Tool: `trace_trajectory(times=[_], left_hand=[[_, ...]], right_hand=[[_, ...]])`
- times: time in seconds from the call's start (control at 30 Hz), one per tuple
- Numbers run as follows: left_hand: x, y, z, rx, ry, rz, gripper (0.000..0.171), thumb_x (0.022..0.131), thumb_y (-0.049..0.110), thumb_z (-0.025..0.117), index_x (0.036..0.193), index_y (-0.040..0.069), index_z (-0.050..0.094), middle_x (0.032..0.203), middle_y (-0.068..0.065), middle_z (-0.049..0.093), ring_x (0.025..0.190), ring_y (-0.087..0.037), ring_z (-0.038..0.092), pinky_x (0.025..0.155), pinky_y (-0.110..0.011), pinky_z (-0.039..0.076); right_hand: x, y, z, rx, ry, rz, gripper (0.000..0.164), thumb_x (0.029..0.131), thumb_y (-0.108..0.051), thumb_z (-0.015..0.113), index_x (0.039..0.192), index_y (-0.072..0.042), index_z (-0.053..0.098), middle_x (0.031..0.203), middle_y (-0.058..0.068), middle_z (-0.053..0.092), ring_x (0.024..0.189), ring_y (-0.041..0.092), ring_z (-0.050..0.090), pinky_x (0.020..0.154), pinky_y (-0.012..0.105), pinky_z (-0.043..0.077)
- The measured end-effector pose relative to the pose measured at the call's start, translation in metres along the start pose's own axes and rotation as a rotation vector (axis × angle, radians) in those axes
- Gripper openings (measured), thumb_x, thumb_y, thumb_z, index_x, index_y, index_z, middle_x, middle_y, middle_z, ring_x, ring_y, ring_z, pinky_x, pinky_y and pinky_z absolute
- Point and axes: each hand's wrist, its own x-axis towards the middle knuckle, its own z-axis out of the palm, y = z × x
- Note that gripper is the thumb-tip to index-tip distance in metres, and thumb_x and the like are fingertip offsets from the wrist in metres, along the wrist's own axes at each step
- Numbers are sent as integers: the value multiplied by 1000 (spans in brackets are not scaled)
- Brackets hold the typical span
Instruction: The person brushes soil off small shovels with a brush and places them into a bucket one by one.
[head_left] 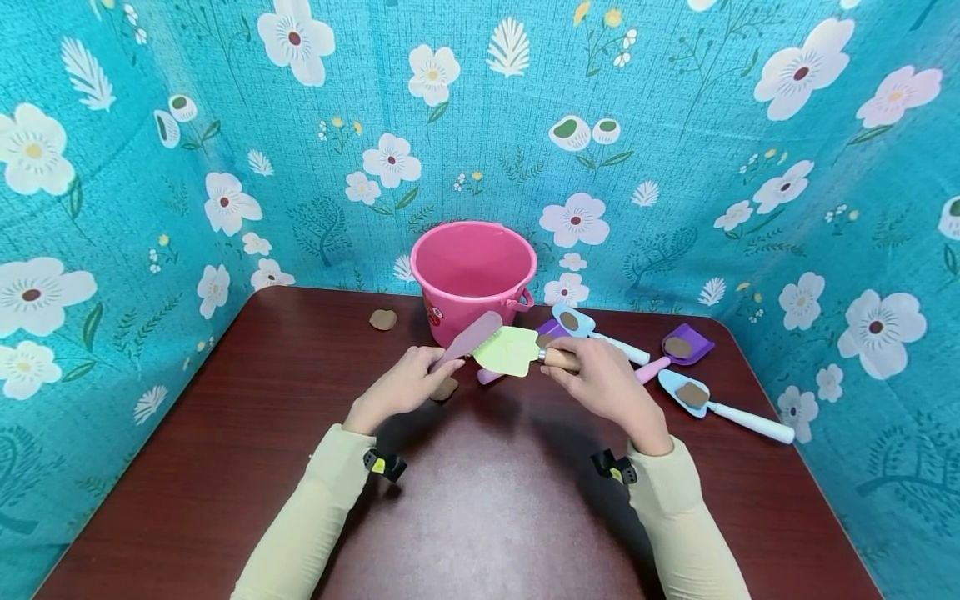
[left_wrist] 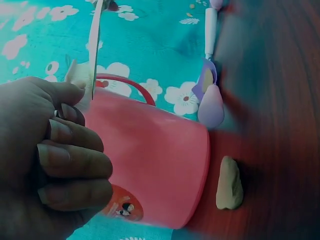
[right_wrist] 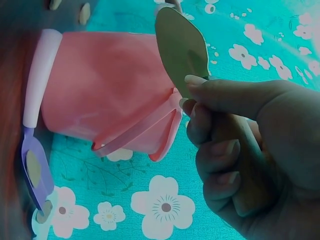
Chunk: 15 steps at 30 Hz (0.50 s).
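Observation:
My left hand [head_left: 401, 383] grips the near end of a mauve flat tool [head_left: 474, 335] with a finely toothed edge, tilted up toward the right; its exact kind does not show. In my right hand [head_left: 603, 375] is a lime-green hand trowel [head_left: 508, 352], gripped by its wooden handle, its blade pointing left. Tool and blade overlap in the head view, in front of a pink bucket [head_left: 448, 307]. The left wrist view has the trowel blade [left_wrist: 93, 47] edge-on, beside the left thumb. Flat in the right wrist view, the blade [right_wrist: 181, 45] carries no lump on the side shown.
Brown lumps [head_left: 382, 319] lie left of the bucket and before it. Purple shovels with pink handles [head_left: 693, 343] and light-blue trowels with white handles [head_left: 753, 422] lie to the right, bearing brown lumps. A flowered blue cloth [head_left: 480, 100] hangs behind the dark table [head_left: 187, 425].

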Motion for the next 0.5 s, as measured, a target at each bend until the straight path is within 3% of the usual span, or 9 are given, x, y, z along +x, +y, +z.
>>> trace_trajectory(times=[0.13,0.23,0.33,0.5], left_hand=[[-1,10,6,-43,-3,54,34,103,38,59,78,15,57,58,1,44,51,-10,38,51,-25,36],[-1,21,16,-59,-27,114,28,103,40,60,85,18,64,59,3,43,53,-8,38,53,-25,36],[-1,31,25,-56,-61,153,26,102,40,60,87,20,65,60,5,41,55,-7,36,54,-24,35],[0,35,32,-52,-67,141,27,103,35,61,83,17,62,60,5,40,54,-7,35,54,-24,35]], right_hand=[[0,-1,1,20,7,3,15,89,-26,80,92,-16,69,68,-9,51,66,14,50,65,34,40],[-1,-2,2,30,8,5,24,88,-27,81,108,-17,74,79,-9,65,70,14,55,68,35,44],[-1,-4,2,31,4,3,26,88,-26,81,112,-16,73,71,-9,61,67,14,54,65,35,44],[-1,-5,3,29,0,3,28,88,-23,81,113,-15,72,66,-8,56,64,14,52,62,34,42]])
